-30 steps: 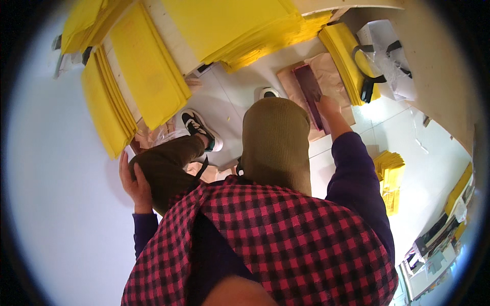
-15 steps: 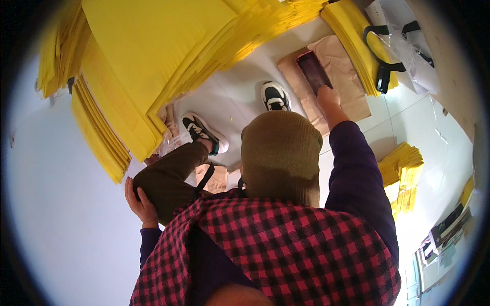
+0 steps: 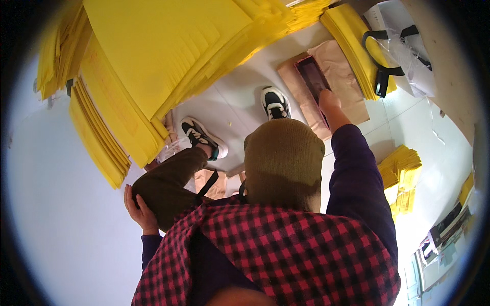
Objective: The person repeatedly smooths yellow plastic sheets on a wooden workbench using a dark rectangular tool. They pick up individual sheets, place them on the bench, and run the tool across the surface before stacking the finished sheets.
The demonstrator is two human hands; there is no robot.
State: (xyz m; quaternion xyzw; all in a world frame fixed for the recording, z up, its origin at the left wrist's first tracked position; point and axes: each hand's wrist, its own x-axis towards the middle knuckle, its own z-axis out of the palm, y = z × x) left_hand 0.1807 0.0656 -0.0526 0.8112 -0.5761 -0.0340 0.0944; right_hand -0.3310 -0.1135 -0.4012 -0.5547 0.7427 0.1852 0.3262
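My left hand [image 3: 142, 213] lies against the side of my bent left knee [image 3: 166, 194], fingers stretched out and nothing held. My right hand [image 3: 330, 103] reaches far out, closed, over a long dark tray-like thing [image 3: 308, 71] with a reddish rim. That thing lies on a sheet of brown paper [image 3: 347, 76] on the floor. Whatever the right fingers hold is hidden behind the hand.
Large yellow sheets are stacked [image 3: 168, 46] ahead and to the left. Another yellow stack [image 3: 349, 46] stands beyond the brown paper, next to a black strap [image 3: 380, 51] and clear plastic. A yellow bundle [image 3: 400, 168] lies right of my arm. My shoes [image 3: 275, 104] stand between.
My right hand has moved slightly nearer along the dark tray-like thing, and more of its reddish edge shows below the hand. The left hand stays at the knee.
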